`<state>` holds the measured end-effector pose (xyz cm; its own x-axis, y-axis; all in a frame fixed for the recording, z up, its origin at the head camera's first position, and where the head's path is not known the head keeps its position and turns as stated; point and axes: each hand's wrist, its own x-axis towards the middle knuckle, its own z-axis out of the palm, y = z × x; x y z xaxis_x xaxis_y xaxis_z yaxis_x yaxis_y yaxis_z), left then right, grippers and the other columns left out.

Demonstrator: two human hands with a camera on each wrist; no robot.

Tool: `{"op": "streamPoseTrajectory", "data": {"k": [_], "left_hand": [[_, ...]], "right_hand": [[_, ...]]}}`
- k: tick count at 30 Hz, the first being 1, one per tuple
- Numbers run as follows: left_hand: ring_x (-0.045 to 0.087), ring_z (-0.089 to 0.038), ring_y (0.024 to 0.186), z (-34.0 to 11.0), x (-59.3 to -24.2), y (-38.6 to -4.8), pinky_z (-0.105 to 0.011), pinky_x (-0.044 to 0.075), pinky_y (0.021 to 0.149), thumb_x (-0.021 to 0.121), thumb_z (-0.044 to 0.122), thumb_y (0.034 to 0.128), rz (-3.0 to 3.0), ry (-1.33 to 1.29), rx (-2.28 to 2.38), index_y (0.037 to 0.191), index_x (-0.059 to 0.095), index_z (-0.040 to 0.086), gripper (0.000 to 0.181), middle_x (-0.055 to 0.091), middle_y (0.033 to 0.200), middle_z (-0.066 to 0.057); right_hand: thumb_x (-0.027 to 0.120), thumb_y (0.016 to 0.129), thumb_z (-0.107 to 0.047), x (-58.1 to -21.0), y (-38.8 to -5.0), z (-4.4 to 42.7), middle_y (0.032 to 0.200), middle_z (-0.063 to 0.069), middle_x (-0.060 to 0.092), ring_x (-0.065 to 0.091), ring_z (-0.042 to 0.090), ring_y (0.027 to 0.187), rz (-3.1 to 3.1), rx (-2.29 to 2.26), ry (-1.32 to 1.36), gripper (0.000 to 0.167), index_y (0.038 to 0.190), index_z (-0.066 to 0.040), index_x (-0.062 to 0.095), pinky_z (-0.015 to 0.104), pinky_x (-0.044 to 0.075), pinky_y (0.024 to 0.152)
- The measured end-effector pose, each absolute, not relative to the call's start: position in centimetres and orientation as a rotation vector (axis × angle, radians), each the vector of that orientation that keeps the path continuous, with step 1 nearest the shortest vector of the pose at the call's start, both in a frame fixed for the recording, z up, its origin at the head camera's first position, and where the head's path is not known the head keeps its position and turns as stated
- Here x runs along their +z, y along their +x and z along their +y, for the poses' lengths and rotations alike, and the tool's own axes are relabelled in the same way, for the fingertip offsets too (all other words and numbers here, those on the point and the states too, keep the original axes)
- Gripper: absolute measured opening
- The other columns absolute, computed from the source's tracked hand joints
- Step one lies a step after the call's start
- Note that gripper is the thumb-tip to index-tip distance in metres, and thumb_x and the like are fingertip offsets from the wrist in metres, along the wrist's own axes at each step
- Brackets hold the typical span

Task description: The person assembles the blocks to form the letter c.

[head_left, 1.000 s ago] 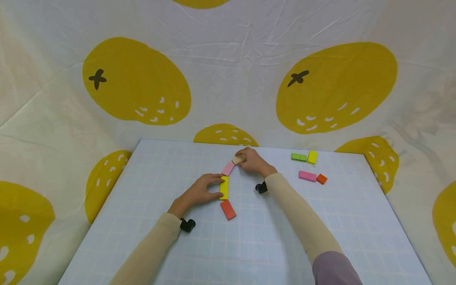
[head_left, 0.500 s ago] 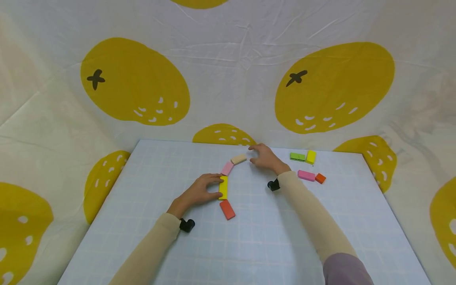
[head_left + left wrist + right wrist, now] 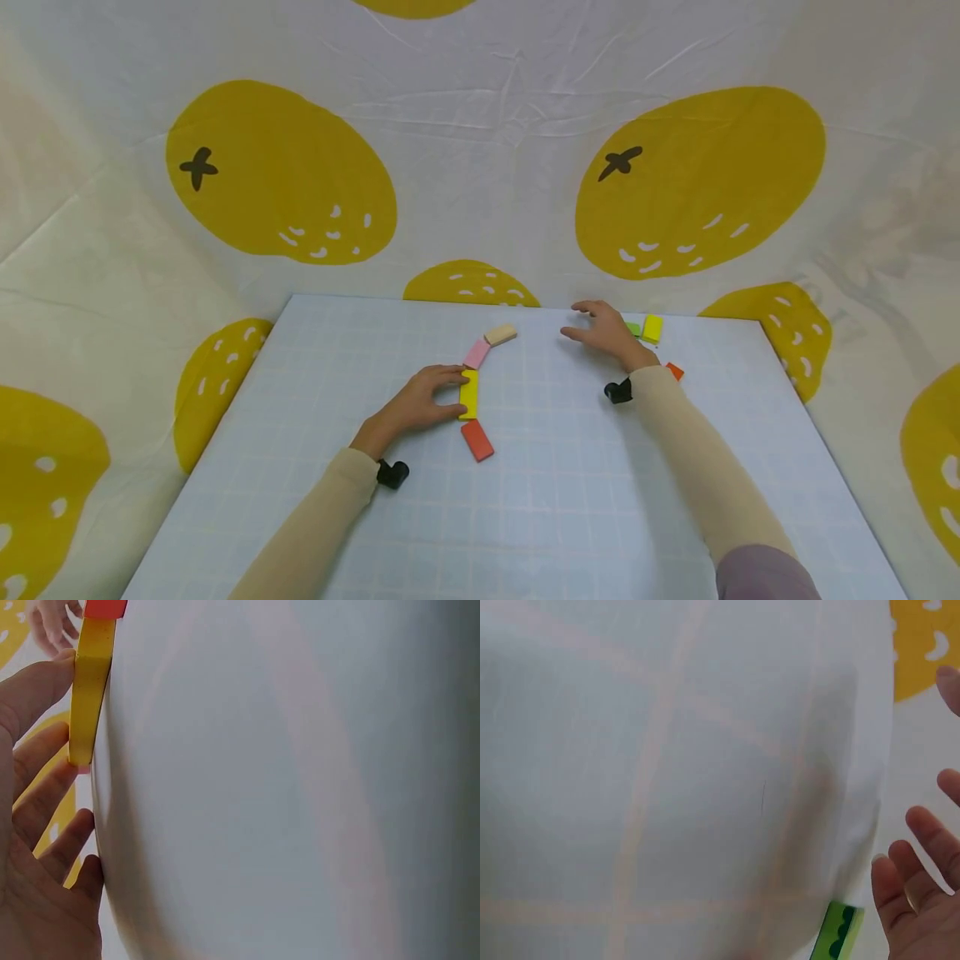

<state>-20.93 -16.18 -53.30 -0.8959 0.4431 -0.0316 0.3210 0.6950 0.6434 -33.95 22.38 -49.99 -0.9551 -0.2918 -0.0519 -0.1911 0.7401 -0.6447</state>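
Note:
A curved row of blocks lies on the white table: a red block (image 3: 477,440) nearest, then a yellow block (image 3: 468,395), a pink block (image 3: 476,354) and a beige block (image 3: 501,335). My left hand (image 3: 416,408) holds the yellow block by its two ends, thumb at the near one. The left wrist view shows thumb and fingertips against the yellow block (image 3: 91,694). Between the row and the loose blocks, my right hand (image 3: 606,333) hovers with spread fingers and nothing in them. Partly behind it sits a green block (image 3: 633,329), whose scalloped dark-green side (image 3: 837,934) shows in the right wrist view.
Beside the green block is another yellow block (image 3: 652,328). An orange block (image 3: 675,371) peeks out past the right wrist. A cloth printed with yellow fruit (image 3: 285,167) hangs behind the table (image 3: 360,333) and along its sides.
My right hand let go of the beige block at the row's far end and moved right toward the loose blocks, covering the second pink one. My left hand has stayed at the yellow block.

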Motion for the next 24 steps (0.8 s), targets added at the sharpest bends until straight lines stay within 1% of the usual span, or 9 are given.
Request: {"op": "streamPoseTrajectory", "data": {"k": [4, 7, 15, 21, 24], "left_hand": [[0.043, -0.029, 0.147, -16.2, -53.4, -21.0, -0.053, 0.036, 0.122, 0.079, 0.036, 0.0912, 2.722, 0.622, 0.982, 0.140, 0.065, 0.018, 0.054, 0.052, 0.156, 0.000], [0.043, -0.029, 0.147, -16.2, -53.4, -20.9, -0.053, 0.036, 0.122, 0.079, 0.035, 0.0911, 2.725, 0.620, 0.987, 0.139, 0.065, 0.018, 0.053, 0.052, 0.156, -0.001], [0.043, -0.028, 0.147, -16.1, -53.1, -20.9, -0.052, 0.035, 0.123, 0.079, 0.036, 0.0913, 2.736, 0.605, 0.983, 0.140, 0.065, 0.018, 0.053, 0.053, 0.155, 0.000], [0.043, -0.031, 0.146, -16.0, -53.0, -20.6, -0.056, 0.035, 0.121, 0.079, 0.035, 0.0908, 2.727, 0.579, 0.985, 0.139, 0.066, 0.018, 0.053, 0.053, 0.155, -0.002], [0.043, -0.029, 0.147, -15.9, -53.0, -20.7, -0.053, 0.036, 0.122, 0.079, 0.036, 0.0911, 2.733, 0.580, 0.977, 0.140, 0.065, 0.019, 0.054, 0.053, 0.156, 0.000]], "right_hand": [[0.075, 0.090, -0.053, -50.0, -33.6, 24.8, 0.151, 0.020, 0.048, 0.044, 0.042, 0.136, 2.804, -1.053, -0.311, 0.077, 0.146, -0.006, 0.052, 0.059, 0.037, 0.118], [0.073, 0.091, -0.054, -50.1, -33.6, 26.5, 0.152, 0.021, 0.047, 0.044, 0.043, 0.137, 2.829, -1.054, -0.273, 0.079, 0.148, -0.005, 0.050, 0.061, 0.036, 0.118], [0.071, 0.095, -0.044, -50.8, -33.4, 29.6, 0.149, 0.024, 0.048, 0.043, 0.046, 0.136, 2.892, -1.034, -0.180, 0.070, 0.147, -0.003, 0.050, 0.064, 0.037, 0.116], [0.071, 0.096, -0.038, -51.6, -33.0, 30.2, 0.146, 0.024, 0.052, 0.045, 0.045, 0.134, 2.883, -1.045, -0.157, 0.064, 0.146, -0.003, 0.051, 0.062, 0.037, 0.117], [0.071, 0.096, -0.035, -51.8, -33.0, 30.4, 0.144, 0.025, 0.054, 0.048, 0.043, 0.130, 2.910, -1.043, -0.170, 0.061, 0.144, -0.002, 0.053, 0.061, 0.038, 0.117]]}}
